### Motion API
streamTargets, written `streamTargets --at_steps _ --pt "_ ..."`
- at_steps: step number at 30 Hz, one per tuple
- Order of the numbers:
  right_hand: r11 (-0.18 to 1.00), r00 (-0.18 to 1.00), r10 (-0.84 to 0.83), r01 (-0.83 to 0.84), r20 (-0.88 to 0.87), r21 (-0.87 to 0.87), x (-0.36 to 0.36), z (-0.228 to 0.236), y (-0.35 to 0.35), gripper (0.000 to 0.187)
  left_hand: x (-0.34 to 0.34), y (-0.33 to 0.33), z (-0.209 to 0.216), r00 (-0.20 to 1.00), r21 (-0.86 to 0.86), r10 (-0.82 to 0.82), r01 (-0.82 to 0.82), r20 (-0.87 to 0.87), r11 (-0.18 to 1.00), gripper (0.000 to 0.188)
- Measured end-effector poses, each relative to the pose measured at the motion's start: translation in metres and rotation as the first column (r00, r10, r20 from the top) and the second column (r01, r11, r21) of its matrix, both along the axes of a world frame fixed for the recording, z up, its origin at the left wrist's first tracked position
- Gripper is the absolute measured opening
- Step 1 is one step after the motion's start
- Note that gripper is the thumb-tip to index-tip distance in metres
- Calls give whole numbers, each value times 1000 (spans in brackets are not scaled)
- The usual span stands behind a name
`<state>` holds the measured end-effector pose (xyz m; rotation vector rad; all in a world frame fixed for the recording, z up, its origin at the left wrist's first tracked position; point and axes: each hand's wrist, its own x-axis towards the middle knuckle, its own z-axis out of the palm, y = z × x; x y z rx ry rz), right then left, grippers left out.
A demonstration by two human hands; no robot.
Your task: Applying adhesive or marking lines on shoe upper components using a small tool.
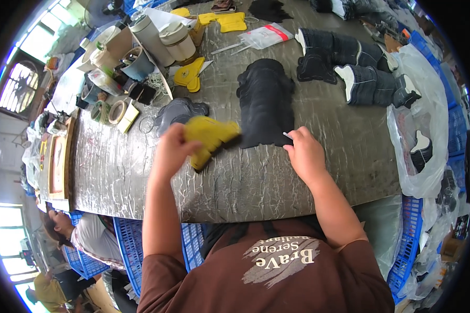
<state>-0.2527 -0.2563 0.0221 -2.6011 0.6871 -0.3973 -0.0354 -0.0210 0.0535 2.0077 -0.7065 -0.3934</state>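
My left hand [173, 148] is closed on a yellow template [210, 133], which is smeared by motion. A dark piece [201, 160] shows along the template's lower edge. Behind it lies a small pile of dark cut pieces [178, 112]. Between thumb and fingers, my right hand [305, 154] pinches a slim pale pen-like stick [287, 135]; most of it is hidden in the grip. That hand is at the near right corner of a long overlapping stack of black cut pieces [266, 104] on the worktable [235, 190].
Yellow templates [190, 74] lie farther back. Cups, tins and tape rolls crowd the back left, with a grey tumbler [152, 39] among them. Bundles of dark pieces with white edges [378, 86] lie at right, beside a clear plastic bag [420, 146]. Blue crates [128, 245] stand below the near edge. A person sits at lower left.
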Motion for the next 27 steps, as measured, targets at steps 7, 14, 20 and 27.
streamTargets --at_steps 7,14,20,27 --pt "980 977 162 -143 -136 141 -30 13 29 29 7 17 12 978 -101 175 -186 -111 977 20" --pt "967 984 168 -177 60 184 -43 13 47 39 -95 -42 -11 976 174 -216 217 -22 961 29" --pt "963 975 222 -221 15 155 -47 4 45 34 -116 -26 -10 911 376 -300 183 282 908 41" --pt "960 971 232 -237 53 151 -46 6 46 34 -140 -6 -19 866 225 -304 229 397 947 30"
